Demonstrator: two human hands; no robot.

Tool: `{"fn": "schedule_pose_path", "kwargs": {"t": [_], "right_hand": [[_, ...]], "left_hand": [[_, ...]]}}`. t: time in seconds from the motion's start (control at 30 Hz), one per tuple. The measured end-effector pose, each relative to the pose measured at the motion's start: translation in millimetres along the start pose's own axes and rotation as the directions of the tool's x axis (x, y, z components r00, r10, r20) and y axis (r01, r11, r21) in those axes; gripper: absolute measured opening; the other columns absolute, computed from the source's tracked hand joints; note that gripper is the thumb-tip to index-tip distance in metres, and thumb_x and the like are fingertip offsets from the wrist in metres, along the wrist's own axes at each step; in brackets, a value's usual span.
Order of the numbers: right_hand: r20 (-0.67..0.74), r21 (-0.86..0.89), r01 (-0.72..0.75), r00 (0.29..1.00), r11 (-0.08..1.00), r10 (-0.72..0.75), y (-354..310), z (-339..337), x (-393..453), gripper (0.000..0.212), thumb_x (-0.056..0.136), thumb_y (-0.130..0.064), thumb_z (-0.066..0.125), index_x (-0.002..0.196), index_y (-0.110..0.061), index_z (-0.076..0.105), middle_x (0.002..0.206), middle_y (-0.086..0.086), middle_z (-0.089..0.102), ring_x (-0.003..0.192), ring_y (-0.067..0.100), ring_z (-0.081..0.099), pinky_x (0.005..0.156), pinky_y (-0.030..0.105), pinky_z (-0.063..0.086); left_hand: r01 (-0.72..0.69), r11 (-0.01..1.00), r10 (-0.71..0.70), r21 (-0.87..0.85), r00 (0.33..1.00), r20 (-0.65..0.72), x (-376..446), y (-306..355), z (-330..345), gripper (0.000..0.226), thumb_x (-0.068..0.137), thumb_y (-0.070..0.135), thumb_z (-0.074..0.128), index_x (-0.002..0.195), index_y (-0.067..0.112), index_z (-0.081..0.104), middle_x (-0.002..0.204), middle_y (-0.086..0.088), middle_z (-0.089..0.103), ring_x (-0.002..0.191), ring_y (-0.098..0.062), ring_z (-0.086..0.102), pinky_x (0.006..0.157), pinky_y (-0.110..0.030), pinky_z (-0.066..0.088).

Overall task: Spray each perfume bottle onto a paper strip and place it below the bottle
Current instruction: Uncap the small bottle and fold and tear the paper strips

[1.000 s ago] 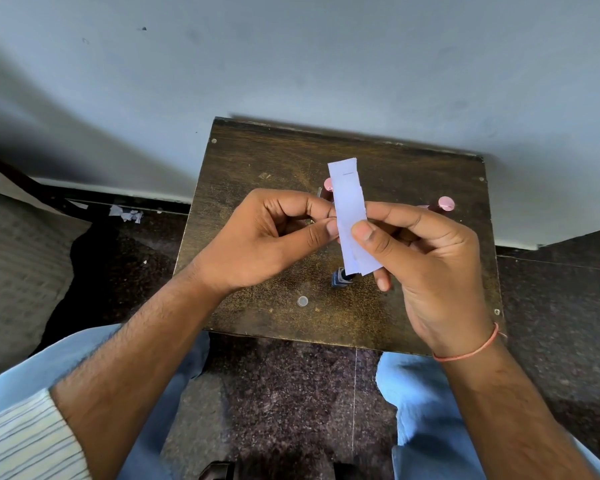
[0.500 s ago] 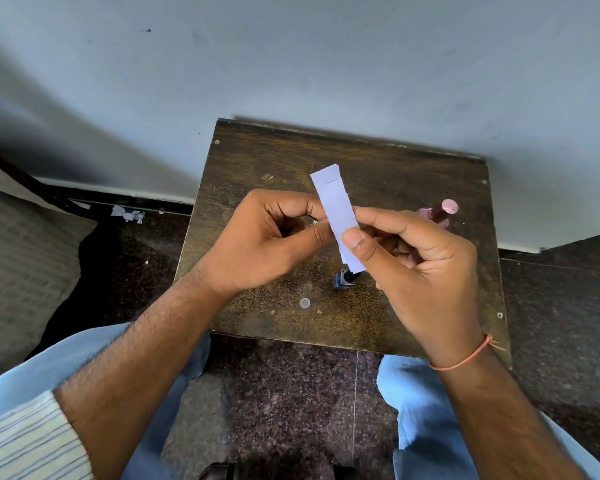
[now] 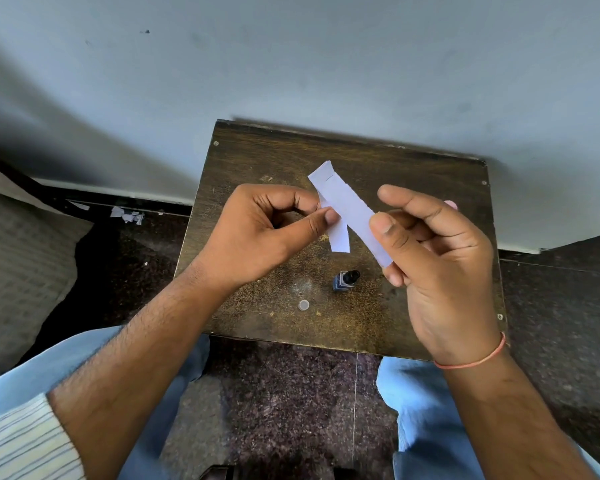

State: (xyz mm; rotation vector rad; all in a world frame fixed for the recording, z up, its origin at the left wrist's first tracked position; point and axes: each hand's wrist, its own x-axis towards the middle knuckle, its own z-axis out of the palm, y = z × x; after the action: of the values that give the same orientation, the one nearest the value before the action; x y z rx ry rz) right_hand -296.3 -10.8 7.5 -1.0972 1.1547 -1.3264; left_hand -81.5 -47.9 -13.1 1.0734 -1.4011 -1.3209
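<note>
Pinching one short paper strip [image 3: 339,233] between thumb and forefinger, the left hand [image 3: 267,233] hovers over the middle of the table [image 3: 250,161]. The right hand [image 3: 440,268] grips a longer strip [image 3: 350,209] with thumb against curled fingers; the two strips cross between the hands. A small dark blue perfume bottle [image 3: 343,280] stands toward the table's near edge, a round clear cap [image 3: 304,304] just beside it. Something pink [image 3: 450,204] peeks from behind the right hand's fingers.

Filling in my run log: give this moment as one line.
left hand: pinches short paper strip | right hand: pinches long paper strip | blue perfume bottle: on table
</note>
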Motion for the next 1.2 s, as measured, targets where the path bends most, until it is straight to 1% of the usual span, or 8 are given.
{"fn": "schedule_pose_path", "kwargs": {"t": [0.1,0.23,0.37,0.53,0.77,0.83,0.97,1.2], "right_hand": [[-0.020,-0.007,-0.028,0.999,1.000,0.027,1.5,0.1,-0.7,0.028,0.082,-0.031,0.084,0.109,-0.025,0.082,0.079,-0.010,0.074,0.059,0.006,0.052,0.046,0.023,0.038],[-0.023,-0.021,-0.050,0.998,0.999,0.050,2.8,0.3,-0.2,0.024,0.085,-0.022,0.085,0.108,-0.019,0.083,0.083,-0.007,0.077,0.063,0.004,0.058,0.052,0.017,0.043],[-0.013,-0.070,-0.043,0.999,0.997,0.042,3.2,3.3,-0.2,0.020,0.086,-0.012,0.083,0.105,-0.016,0.081,0.078,-0.011,0.078,0.062,-0.001,0.063,0.061,0.010,0.047],[0.007,-0.116,-0.043,0.999,0.992,0.044,1.9,5.1,-0.8,0.020,0.089,-0.001,0.082,0.104,-0.015,0.081,0.078,-0.012,0.079,0.065,-0.002,0.065,0.064,0.009,0.048],[0.117,-0.138,0.007,0.993,0.990,0.010,-0.7,10.1,-1.6,0.028,0.091,-0.016,0.083,0.117,-0.025,0.080,0.100,0.002,0.083,0.097,0.010,0.076,0.097,0.028,0.057],[0.124,-0.161,0.009,0.992,0.987,0.011,1.2,11.0,-0.8,0.030,0.091,-0.017,0.084,0.120,-0.023,0.079,0.097,0.003,0.083,0.096,0.011,0.075,0.095,0.030,0.057],[0.121,-0.227,0.014,0.993,0.974,0.014,6.9,11.5,-0.3,0.027,0.091,-0.020,0.086,0.115,-0.031,0.078,0.096,-0.001,0.086,0.092,0.031,0.078,0.078,0.061,0.053],[0.060,-0.223,-0.027,0.997,0.975,0.041,7.6,13.4,3.0,0.023,0.089,-0.018,0.086,0.104,-0.035,0.080,0.094,-0.002,0.086,0.092,0.036,0.079,0.081,0.066,0.052]], "left_hand": [[0.022,1.000,-0.022,-0.008,0.999,-0.033,-1.5,1.7,1.5,0.016,0.094,0.008,0.082,0.088,0.023,0.083,0.084,-0.023,0.079,0.052,-0.025,0.044,0.044,-0.038,0.029],[0.032,0.996,-0.032,-0.084,0.999,0.003,-3.8,3.4,3.5,0.020,0.091,-0.011,0.076,0.103,0.006,0.075,0.087,0.003,0.081,0.057,0.006,0.065,0.050,-0.010,0.048],[0.011,0.997,-0.012,-0.072,1.000,-0.007,-5.1,4.9,1.6,0.038,0.093,-0.005,0.077,0.129,0.009,0.072,0.114,-0.020,0.081,0.062,-0.001,0.068,0.045,-0.019,0.050],[-0.039,0.999,0.040,0.025,0.998,-0.043,-4.1,4.7,-1.4,0.023,0.099,0.005,0.074,0.121,0.004,0.079,0.121,-0.006,0.083,0.046,-0.006,0.058,0.045,-0.023,0.049],[-0.092,0.992,0.090,0.090,0.996,0.024,-5.5,5.2,-2.7,0.022,0.100,0.009,0.073,0.118,0.020,0.080,0.096,0.017,0.083,0.044,-0.014,0.058,0.044,-0.028,0.049],[-0.088,0.992,0.086,0.088,0.996,0.026,-5.3,4.2,-2.9,0.021,0.099,0.010,0.075,0.117,0.020,0.081,0.100,0.011,0.084,0.045,-0.017,0.060,0.043,-0.036,0.051],[-0.087,0.992,0.085,0.088,0.996,0.034,-5.8,3.0,-3.5,0.021,0.099,0.010,0.076,0.116,0.020,0.081,0.104,0.008,0.084,0.046,-0.018,0.062,0.042,-0.040,0.051],[-0.116,0.986,0.116,0.121,0.993,0.003,-6.5,1.8,-4.9,0.020,0.095,0.014,0.079,0.114,0.015,0.082,0.108,0.008,0.085,0.047,-0.025,0.066,0.039,-0.046,0.053]]}}
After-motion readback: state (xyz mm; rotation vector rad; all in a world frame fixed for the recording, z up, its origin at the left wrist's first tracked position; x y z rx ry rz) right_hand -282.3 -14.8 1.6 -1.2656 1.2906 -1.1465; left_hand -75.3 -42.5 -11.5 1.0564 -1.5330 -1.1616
